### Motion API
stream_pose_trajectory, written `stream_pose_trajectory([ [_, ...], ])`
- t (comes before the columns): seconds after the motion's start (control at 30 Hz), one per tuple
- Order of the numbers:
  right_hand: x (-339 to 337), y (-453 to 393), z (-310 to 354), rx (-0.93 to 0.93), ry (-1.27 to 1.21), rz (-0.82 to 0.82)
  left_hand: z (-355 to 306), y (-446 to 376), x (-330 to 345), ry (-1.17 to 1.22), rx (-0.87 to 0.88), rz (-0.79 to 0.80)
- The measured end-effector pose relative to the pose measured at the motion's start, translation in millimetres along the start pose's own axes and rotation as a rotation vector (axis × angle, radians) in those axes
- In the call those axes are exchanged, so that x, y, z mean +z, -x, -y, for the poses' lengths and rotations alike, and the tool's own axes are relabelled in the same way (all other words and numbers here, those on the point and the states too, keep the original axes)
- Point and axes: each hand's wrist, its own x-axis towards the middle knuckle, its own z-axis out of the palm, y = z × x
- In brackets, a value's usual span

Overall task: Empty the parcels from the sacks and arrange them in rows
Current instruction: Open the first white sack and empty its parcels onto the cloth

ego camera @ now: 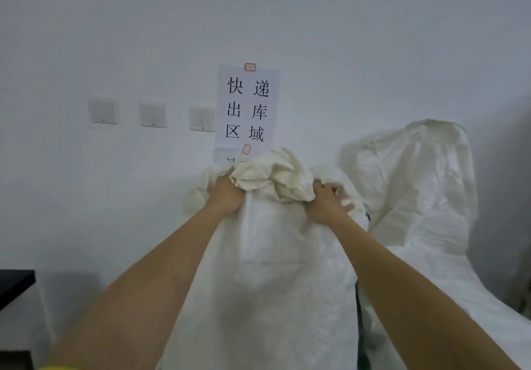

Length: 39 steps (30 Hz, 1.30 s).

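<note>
Pale, bare wall (373, 39) backs the scene, and against it at centre stands the near sack (267, 269), tall and bulging. Its crumpled neck (273, 180) is bunched at 12 o'clock: the left hand (227, 194) grips the gather from 9 o'clock, and the right hand (326, 201) clutches cloth at 3 o'clock, fingers curled in. The woven fabric looks thin, soft and slippery, the load likely heavy, so the bunched neck seems the surest hold. A second sack (416, 185) slumps just beside it at 2 o'clock. Behind the neck hangs a taped paper sign (247, 108), with wall switches (152, 114) at 10 o'clock and a dark shelf edge (14, 283) at 8 o'clock.
</note>
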Motion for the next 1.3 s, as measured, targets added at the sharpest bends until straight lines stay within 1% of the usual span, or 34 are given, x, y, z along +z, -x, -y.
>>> stream_pose_trajectory([
  [0.03, -5.5, -7.6, -0.5, -0.019, -0.112, 0.055, -4.4, -1.3, -1.2, 0.011, 0.001, 0.012],
  [0.07, -14.8, -15.0, 3.0, -0.063, -0.300, -0.032, -11.6, -2.5, -3.2, 0.053, 0.000, -0.020],
  [0.1, -26.8, -20.3, 9.0, -0.102, -0.455, -0.188, -19.3, -6.0, -5.8, 0.114, 0.003, -0.093],
  [0.13, -33.3, -18.1, 14.2, -0.134, -0.507, -0.336, -23.8, -7.1, -8.3, 0.153, 0.003, -0.163],
  [0.17, -33.4, -13.5, 14.5, -0.152, -0.449, -0.460, -24.8, -7.9, -10.2, 0.177, 0.034, -0.199],
  [0.2, -23.4, -10.7, 9.1, -0.164, -0.313, -0.497, -23.4, -5.7, -10.6, 0.153, 0.082, -0.164],
  [0.23, -9.8, -7.7, 3.2, -0.116, -0.179, -0.360, -14.7, -4.5, -6.9, 0.095, 0.114, -0.073],
  [0.27, 2.7, -3.4, -2.0, -0.048, -0.084, -0.129, -7.6, -1.2, -2.7, -0.015, 0.091, 0.010],
  [0.3, 9.5, -2.3, -6.5, -0.004, -0.053, 0.087, -1.1, -0.9, -0.2, -0.094, 0.048, 0.054],
  [0.33, 8.6, -0.6, -7.8, -0.010, -0.100, 0.192, 2.9, -0.9, -0.7, -0.137, -0.001, 0.049],
  [0.37, 1.5, 0.5, -5.6, -0.017, -0.185, 0.204, 3.5, -1.4, -2.7, -0.109, -0.022, 0.027],
  [0.47, -16.5, 6.6, -1.9, -0.042, -0.383, 0.117, 0.5, -2.1, -11.4, -0.037, -0.029, -0.020],
  [0.53, -19.6, 11.2, -5.5, -0.045, -0.472, 0.150, -0.7, 0.2, -17.8, -0.006, -0.053, 0.008],
  [0.6, -21.9, 14.1, -9.6, -0.010, -0.559, 0.254, -8.3, 5.0, -23.5, 0.123, -0.075, 0.081],
  [0.67, -25.8, 17.1, -10.9, 0.028, -0.656, 0.346, -9.8, 4.2, -27.8, 0.215, -0.040, 0.231],
  [0.7, -27.6, 18.9, -10.8, 0.037, -0.707, 0.354, -9.4, 4.7, -29.4, 0.211, -0.019, 0.294],
  [0.77, -31.3, 23.0, -8.6, 0.025, -0.781, 0.292, -7.1, 5.7, -30.0, 0.156, 0.008, 0.351],
  [0.87, -32.0, 25.9, -0.2, 0.069, -0.783, 0.106, -19.2, 12.8, -25.5, 0.102, 0.045, 0.333],
  [0.93, -28.5, 24.8, 10.7, 0.143, -0.803, 0.049, -29.3, 17.5, -18.7, 0.053, 0.106, 0.295],
  [1.0, -25.7, 22.3, 22.5, 0.211, -0.807, 0.066, -35.4, 23.4, -12.5, 0.019, 0.087, 0.273],
  [1.13, -23.6, 17.7, 41.0, 0.227, -0.744, 0.082, -37.7, 33.2, -1.2, 0.077, -0.010, 0.305],
  [1.2, -23.4, 15.5, 46.8, 0.232, -0.710, 0.136, -40.9, 37.0, 2.1, 0.057, -0.026, 0.326],
  [1.3, -28.7, 17.5, 50.1, 0.221, -0.742, 0.250, -44.1, 41.2, 3.7, -0.029, -0.014, 0.354],
])
